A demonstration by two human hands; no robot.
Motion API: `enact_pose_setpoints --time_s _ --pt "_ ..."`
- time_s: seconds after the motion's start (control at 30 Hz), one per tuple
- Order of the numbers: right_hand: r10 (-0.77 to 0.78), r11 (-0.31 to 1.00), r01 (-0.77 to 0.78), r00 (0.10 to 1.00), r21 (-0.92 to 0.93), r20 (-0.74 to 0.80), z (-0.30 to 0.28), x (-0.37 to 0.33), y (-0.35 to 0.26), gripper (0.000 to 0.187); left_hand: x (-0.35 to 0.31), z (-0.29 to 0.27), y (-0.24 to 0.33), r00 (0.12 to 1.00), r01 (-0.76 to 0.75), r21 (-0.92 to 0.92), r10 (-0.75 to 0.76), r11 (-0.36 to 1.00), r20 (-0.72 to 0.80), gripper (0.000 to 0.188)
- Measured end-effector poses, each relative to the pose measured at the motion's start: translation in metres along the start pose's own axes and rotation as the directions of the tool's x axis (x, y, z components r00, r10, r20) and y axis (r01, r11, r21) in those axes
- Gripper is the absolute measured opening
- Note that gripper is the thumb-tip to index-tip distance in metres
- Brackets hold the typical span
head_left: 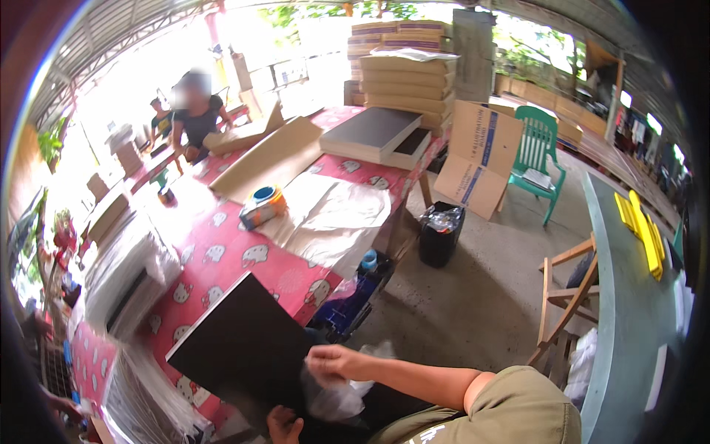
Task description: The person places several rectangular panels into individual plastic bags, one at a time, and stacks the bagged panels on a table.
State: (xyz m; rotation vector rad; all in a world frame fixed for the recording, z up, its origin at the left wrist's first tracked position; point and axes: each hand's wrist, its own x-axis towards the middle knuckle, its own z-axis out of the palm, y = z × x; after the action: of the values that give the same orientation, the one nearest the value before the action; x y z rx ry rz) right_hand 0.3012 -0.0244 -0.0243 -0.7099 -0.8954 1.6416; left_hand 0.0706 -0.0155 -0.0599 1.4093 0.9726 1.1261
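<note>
A black board (244,344) with a pale edge lies tilted over the near corner of the table, close to my body. My right hand (336,366) is closed in a pinch over its right side, gripping a crumpled clear plastic bag (336,399) that hangs below the fingers. At the board's near edge, my left hand (285,425) is curled against it, thumb and fingers partly showing. The lower part of the board is hidden by the plastic and the picture's lower edge.
On the pink table cover (251,255) lie a white sheet (340,214), tape rolls (265,203), brown paper (270,159) and stacked black boards (373,133). Plastic-wrapped stacks (133,274) stand left. A black bin (441,235), green chair (538,152) and blue-grey table (629,296) are right. A person (198,122) works beyond.
</note>
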Motion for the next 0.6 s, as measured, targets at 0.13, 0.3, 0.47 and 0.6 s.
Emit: enact_pose_setpoints --time_s 0.13,0.3,0.47,0.6 --pt "-0.269 0.751 0.312 0.949 -0.582 0.162 0.034 0.005 0.035 0.013 0.009 0.033 0.032 0.940 -0.339 0.041 0.338 0.940 0.045 0.069" --pt "-0.358 0.728 0.389 0.918 -0.564 0.171 0.064 -0.008 0.000 0.014 0.005 0.023 0.027 0.822 0.204 0.145 -0.250 0.968 0.512 0.076" --pt "-0.219 0.827 0.259 0.966 -0.499 0.138 0.053 -0.019 -0.013 0.016 -0.014 0.013 0.063 0.811 0.237 0.008 -0.202 0.971 0.549 0.034" --pt "-0.286 0.744 0.371 0.929 -0.556 0.237 0.066 -0.029 -0.007 0.016 -0.032 0.077 0.137 0.975 -0.162 -0.398 0.210 0.903 0.079 0.012"
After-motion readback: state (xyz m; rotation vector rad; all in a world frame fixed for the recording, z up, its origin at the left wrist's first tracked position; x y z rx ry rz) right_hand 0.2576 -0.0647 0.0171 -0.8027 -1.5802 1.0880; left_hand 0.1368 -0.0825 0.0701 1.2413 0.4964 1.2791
